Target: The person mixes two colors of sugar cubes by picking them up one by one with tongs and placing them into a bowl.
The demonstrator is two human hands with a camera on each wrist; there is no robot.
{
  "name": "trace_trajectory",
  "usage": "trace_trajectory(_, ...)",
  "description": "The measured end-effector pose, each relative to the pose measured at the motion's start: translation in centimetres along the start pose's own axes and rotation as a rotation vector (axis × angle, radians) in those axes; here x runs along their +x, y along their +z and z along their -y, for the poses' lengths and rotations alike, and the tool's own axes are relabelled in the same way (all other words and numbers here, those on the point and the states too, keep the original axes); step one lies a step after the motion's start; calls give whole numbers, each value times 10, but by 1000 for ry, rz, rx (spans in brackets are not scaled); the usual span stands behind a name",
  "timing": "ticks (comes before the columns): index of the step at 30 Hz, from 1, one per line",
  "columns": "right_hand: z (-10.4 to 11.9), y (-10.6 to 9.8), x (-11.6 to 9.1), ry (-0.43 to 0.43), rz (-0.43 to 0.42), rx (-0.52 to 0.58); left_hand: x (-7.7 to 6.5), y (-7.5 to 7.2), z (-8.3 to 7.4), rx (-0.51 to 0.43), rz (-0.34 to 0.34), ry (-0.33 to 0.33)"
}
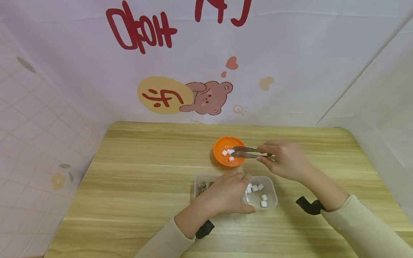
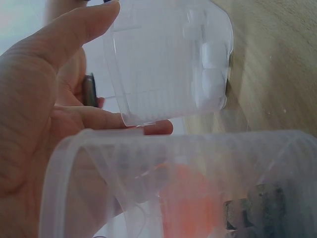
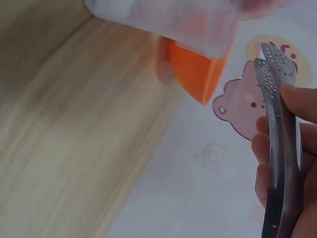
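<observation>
While your right hand curls tightly round tongs, your left hand grips a clear box

The tongs' slightly parted tips hang over an orange bowl with white cubes inside. Your left thumb and fingers, spread wide, hold opposite sides of the clear box on the table, where more white cubes lie.

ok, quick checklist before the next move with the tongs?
1. Right hand holding the tongs: ok.
2. Tong tips over the orange bowl: ok.
3. Nothing caught between the tips: cannot tell.
4. Orange bowl upright, white cubes inside it: ok.
5. Left hand on the clear container: ok.
6. More white cubes left in that container: ok.
</observation>
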State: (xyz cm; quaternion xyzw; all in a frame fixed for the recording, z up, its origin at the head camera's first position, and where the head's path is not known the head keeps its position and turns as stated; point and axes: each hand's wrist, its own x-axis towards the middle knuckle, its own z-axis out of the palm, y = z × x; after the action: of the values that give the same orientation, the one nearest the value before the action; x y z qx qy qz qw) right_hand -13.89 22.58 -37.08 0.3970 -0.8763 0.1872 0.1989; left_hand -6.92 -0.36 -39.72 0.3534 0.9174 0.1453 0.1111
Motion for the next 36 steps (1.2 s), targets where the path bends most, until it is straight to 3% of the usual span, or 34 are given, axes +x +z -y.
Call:
trace_trajectory(7, 1, 14, 1, 105, 119, 12, 0, 0, 1, -4, -2, 4)
trace_trajectory(11, 1, 11, -3, 126, 135, 30, 0, 0, 0, -5, 3, 4)
trace_trajectory(19, -1, -17, -16, 72, 52, 34, 0, 0, 0, -8, 6, 1)
trace_trajectory(27, 5, -52, -31, 3, 54, 0, -1, 0, 0, 0, -4, 10)
trace_trajectory(31, 11, -68, -34, -14, 100, -15, -1, 1, 0, 4, -10, 16)
trace_trajectory(36, 21, -75, -38, -25, 221, -104, 0, 1, 0, 6, -8, 18)
